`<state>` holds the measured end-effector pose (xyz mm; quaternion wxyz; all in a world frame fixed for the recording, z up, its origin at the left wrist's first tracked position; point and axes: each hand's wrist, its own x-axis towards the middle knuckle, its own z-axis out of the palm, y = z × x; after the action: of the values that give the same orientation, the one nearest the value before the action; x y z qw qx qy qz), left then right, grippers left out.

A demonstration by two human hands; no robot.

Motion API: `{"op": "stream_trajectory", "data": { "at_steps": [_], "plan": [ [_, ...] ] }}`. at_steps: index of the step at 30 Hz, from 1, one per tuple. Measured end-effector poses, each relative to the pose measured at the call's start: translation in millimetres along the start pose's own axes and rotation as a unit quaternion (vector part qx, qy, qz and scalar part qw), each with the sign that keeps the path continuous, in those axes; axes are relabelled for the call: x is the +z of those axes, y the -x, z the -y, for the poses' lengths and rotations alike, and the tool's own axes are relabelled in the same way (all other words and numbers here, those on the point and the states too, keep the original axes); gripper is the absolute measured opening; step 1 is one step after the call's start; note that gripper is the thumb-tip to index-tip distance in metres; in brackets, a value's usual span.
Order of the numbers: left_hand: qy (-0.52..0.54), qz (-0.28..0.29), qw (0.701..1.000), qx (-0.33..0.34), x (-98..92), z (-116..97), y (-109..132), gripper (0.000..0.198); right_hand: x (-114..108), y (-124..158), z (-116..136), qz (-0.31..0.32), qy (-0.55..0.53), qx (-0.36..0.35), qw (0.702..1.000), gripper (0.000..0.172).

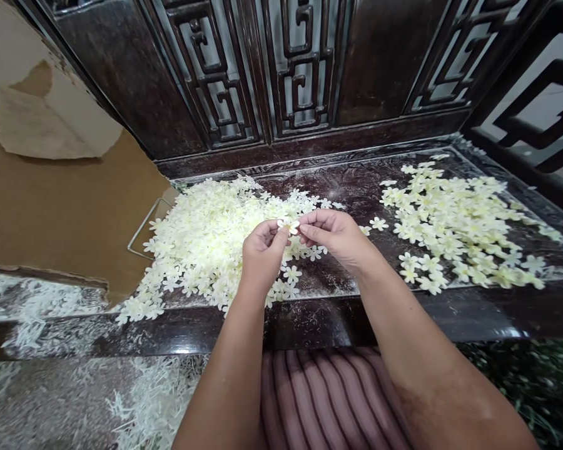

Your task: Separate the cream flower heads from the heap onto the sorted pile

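Between my two hands is one small artificial-looking flower (pixel 288 226) with white petals and a yellowish centre. My left hand (pixel 264 249) pinches it from the left, thumb against the finger. On the other side, the thumb and forefinger of my right hand (pixel 332 236) close on its right petals. Behind and left of my hands lies a dense heap of pale yellow flowers (pixel 206 231). A looser spread of the same flowers (pixel 455 225) covers the right part of the dark wooden bench (pixel 328 284). One single flower (pixel 379 224) lies apart near my right wrist.
A torn cardboard sheet (pixel 65 219) leans at the left, with a bent metal wire (pixel 143 228) at its edge. The carved wooden backrest (pixel 300 69) rises behind. White shreds (pixel 154 400) litter the floor and the bench's left end. Dark green foliage (pixel 535 381) shows at lower right.
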<state>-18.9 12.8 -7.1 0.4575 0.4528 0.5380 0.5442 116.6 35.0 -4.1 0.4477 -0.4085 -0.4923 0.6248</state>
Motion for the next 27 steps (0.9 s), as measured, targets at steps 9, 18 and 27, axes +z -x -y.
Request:
{"op": "stream_trajectory", "data": {
  "at_steps": [9, 18, 27],
  "plan": [
    [0.004, 0.052, 0.997, -0.050, -5.2, 0.3, -0.7, 0.012, 0.1, 1.1, 1.4, 0.002, 0.013, 0.009, 1.000, 0.015],
    [0.013, 0.034, 0.998, -0.045, -2.0, 5.6, -4.2, 0.006, 3.1, 1.7, 4.2, -0.025, 0.046, 0.011, 0.999, 0.007],
    [-0.012, -0.032, 0.999, 0.006, 4.3, 5.3, 0.8, 0.007, 3.6, 0.5, 0.7, -0.044, 0.103, 0.001, 0.994, 0.003]
  ]
}}
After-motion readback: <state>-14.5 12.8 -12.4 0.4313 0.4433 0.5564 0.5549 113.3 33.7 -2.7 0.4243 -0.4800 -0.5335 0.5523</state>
